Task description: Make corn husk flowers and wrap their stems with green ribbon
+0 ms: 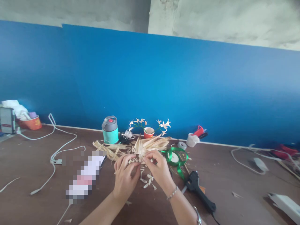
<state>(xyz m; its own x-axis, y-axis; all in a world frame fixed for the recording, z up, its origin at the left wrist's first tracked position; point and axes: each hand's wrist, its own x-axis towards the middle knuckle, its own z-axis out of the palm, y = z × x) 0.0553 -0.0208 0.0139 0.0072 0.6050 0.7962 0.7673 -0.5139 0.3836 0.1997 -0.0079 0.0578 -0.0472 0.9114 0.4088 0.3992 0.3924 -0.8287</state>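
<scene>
Between my two hands stands a pale, thin strip of dried corn husk (pixel 140 149), pointed at the top. My right hand (pixel 159 168) pinches its lower right side with thumb and forefinger. My left hand (pixel 125 175) is curled at its lower left, fingertips closed on the husk's base. Beneath the hands lie a small white husk flower (pixel 150 178) and several cut scraps. Behind them is a pile of dried husks (pixel 154 143). Further back, stems of white flowers (pixel 165 124) lean out from an orange paper cup (pixel 148 133).
A black glue gun (pixel 198 189) and a spool of green ribbon (pixel 172 157) lie to the right, near a tape roll (pixel 182 145). A teal flask (pixel 110 131) stands at the back. On the left are a pixelated phone (pixel 87 175) and white cables (pixel 54 153). A blue partition (pixel 150 78) borders the table.
</scene>
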